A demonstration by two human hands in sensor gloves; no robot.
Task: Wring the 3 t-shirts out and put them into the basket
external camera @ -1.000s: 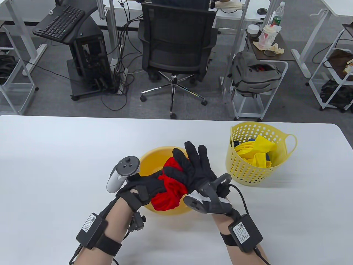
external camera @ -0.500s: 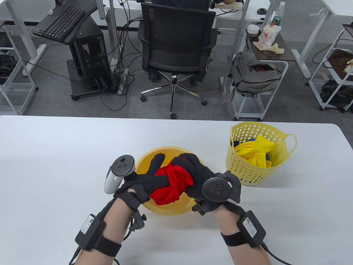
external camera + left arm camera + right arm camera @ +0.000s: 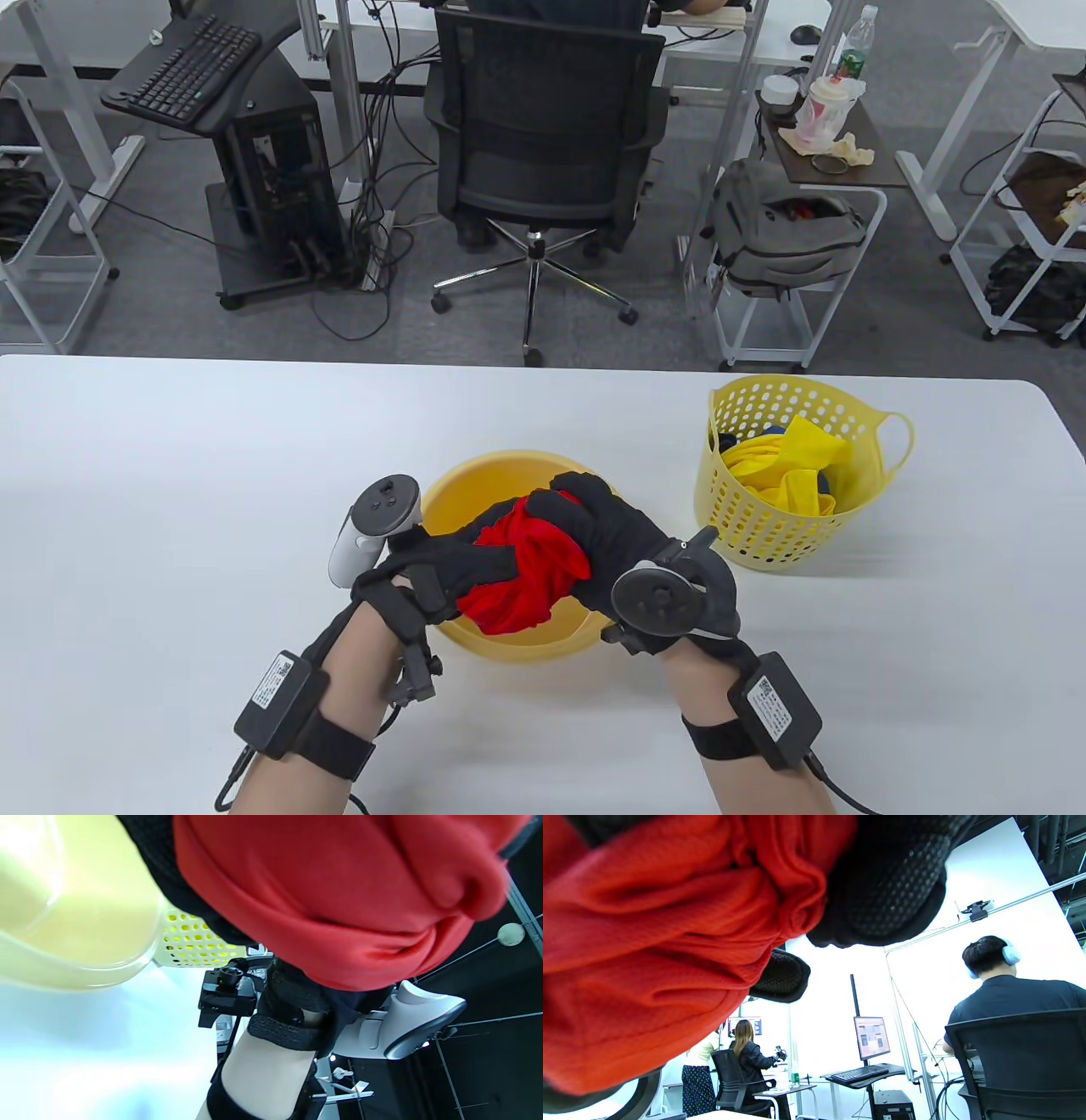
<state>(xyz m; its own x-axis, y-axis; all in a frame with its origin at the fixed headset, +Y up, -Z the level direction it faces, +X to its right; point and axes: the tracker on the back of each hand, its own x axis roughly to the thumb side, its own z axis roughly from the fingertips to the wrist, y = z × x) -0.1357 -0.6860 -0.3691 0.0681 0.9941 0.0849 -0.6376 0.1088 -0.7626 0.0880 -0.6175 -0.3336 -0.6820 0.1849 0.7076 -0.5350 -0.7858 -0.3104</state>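
A bunched red t-shirt (image 3: 526,570) is held over the round yellow basin (image 3: 475,492) at the table's front middle. My left hand (image 3: 462,560) grips its left part, fingers curled round the cloth. My right hand (image 3: 598,531) grips its right part from above, fingers wrapped over the bundle. Red cloth (image 3: 339,899) fills the top of the left wrist view, and the same red cloth (image 3: 653,942) fills the left of the right wrist view. To the right stands the yellow perforated basket (image 3: 764,526), holding a yellow t-shirt (image 3: 793,471) with a bit of blue cloth (image 3: 768,431) behind it.
The white table (image 3: 170,475) spreads bare to the left and along the front. Beyond its far edge stand an office chair (image 3: 543,144), a keyboard stand (image 3: 191,72) and a side cart with a grey backpack (image 3: 780,225). People sit at desks in the right wrist view.
My right hand, open over the shirt a second ago, has closed round it and turned. My left hand's raised fingers have curled onto the cloth. The bundle is tighter.
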